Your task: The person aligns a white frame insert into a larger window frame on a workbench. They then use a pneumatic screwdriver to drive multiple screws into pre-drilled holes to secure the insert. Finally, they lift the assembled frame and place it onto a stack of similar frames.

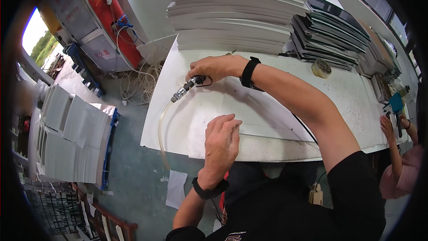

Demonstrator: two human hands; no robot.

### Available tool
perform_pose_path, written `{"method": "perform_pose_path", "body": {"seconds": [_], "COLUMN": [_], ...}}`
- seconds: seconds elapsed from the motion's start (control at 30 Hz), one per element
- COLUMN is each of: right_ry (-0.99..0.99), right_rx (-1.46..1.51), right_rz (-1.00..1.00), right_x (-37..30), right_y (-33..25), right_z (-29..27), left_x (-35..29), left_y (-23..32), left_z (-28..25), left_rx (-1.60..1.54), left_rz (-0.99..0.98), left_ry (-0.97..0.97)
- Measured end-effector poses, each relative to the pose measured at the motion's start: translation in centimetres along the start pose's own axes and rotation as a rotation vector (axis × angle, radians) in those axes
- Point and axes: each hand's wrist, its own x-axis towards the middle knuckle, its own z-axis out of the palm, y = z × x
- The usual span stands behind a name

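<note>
My right hand (213,68) reaches across the white worktable (263,146) to its far left part. Its fingers are closed around an air tool (195,81), whose body is mostly hidden by the hand. A silver metal coupling sticks out of the tool toward me, and a clear hose (161,129) runs from it down over the table's left edge. My left hand (221,142) hovers near the front of the table, fingers loosely stretched, holding nothing. A pale flat panel (254,118) lies on the table beneath my right forearm.
Tall stacks of white frames (232,18) and dark frames (330,35) stand along the back. A round tin of small pieces (321,68) sits before them. At far right, another person's hands (387,127) are beside a blue tool (394,103). Panels are stacked on a blue pallet (107,160) at left.
</note>
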Motion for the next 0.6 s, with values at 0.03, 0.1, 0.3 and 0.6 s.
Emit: {"method": "perform_pose_path", "body": {"seconds": [0.03, 0.1, 0.3, 0.6], "right_ry": [0.002, 0.009, 0.234, 0.294], "right_rx": [-0.02, -0.062, -0.035, -0.076], "right_rz": [0.011, 0.045, 0.154, 1.066], "right_x": [0.0, -0.6, -8.1, -42.1], "right_y": [-0.3, -0.4, -1.7, -5.3], "right_z": [0.1, 0.0, -5.5, -4.2], "left_x": [-0.1, 0.3, 0.4, 2.5], "left_y": [0.0, 0.1, -0.8, -1.5], "left_z": [0.0, 0.0, -0.2, 1.6], "left_rx": [0.001, 0.008, 0.012, 0.235], "left_rz": [-0.009, -0.015, -0.078, -0.05], "left_ry": [-0.005, -0.03, -0.103, -0.281]}}
